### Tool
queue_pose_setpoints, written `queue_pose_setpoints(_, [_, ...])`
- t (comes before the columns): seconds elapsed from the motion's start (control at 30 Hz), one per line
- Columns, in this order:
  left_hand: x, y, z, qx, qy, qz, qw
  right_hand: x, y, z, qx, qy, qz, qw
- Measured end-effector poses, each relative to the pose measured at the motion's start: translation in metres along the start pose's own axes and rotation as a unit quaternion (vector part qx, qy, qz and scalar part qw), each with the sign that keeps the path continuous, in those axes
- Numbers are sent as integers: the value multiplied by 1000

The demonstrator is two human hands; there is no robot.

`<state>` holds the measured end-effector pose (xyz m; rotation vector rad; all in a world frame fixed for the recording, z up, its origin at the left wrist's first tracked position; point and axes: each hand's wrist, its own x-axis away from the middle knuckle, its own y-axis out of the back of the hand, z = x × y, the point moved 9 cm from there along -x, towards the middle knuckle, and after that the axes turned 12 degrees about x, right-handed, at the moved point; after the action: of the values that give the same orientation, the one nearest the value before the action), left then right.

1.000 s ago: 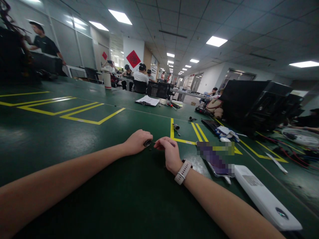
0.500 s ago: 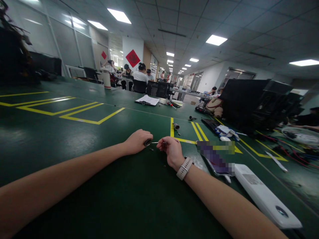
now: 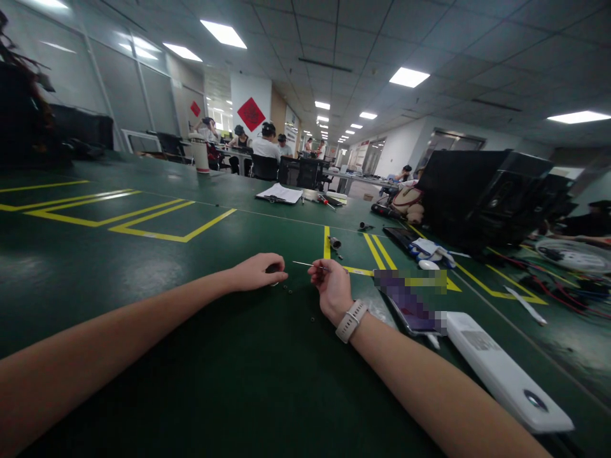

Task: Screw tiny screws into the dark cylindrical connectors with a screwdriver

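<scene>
Swung clear of the round piece (image 3: pixel 274 284), the thin rod (image 3: pixel 302 263) now points into the gap between the hands, where half a second ago its tip met that piece; the round piece has turned down under the left hand (image 3: pixel 258 272). All of this lies left of the phone (image 3: pixel 405 310): the right hand (image 3: pixel 331 292) nearest to it, the left hand farther off, and the tiny rings (image 3: pixel 290 291) on the counter (image 3: pixel 258 375) between — close by the left hand. Right fingers pinch the rod; left thumb and forefinger curl with a gap between them, and whether they grip the round piece I cannot tell. It seems best to keep that piece braced whenever the tip works at it, hold the rod lightly and level, and lift both wrists over the rings, which look easy to scatter. Only a sliver of the round piece's rim shows, the rod's other end vanishes among the fingers, and pixelation covers parts of the phone — the rings are too small to identify.
</scene>
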<state>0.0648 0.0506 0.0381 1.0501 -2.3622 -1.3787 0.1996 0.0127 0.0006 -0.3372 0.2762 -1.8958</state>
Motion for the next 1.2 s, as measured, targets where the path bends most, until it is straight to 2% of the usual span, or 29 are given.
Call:
queue_pose_setpoints(0.23, [3,-10,-29,-32,-49,31,998,-4,3,3,-4,10,-11,1000])
queue_pose_setpoints(0.53, [15,-35,-71,-91,-66,66,991,-29,25,12,-5,39,-66,997])
queue_pose_setpoints(0.7, [21,-50,-95,-166,-110,56,978,-31,25,11,3,46,-66,997])
queue_pose_setpoints(0.9, [18,-52,-94,-209,-118,6,971,-32,25,10,12,53,-69,996])
queue_pose_setpoints(1.07, [11,-53,-88,-216,-130,20,967,-32,26,11,15,53,-70,996])
queue_pose_setpoints(1.2, [4,-47,-74,-236,-116,12,965,-32,26,11,18,54,-68,996])
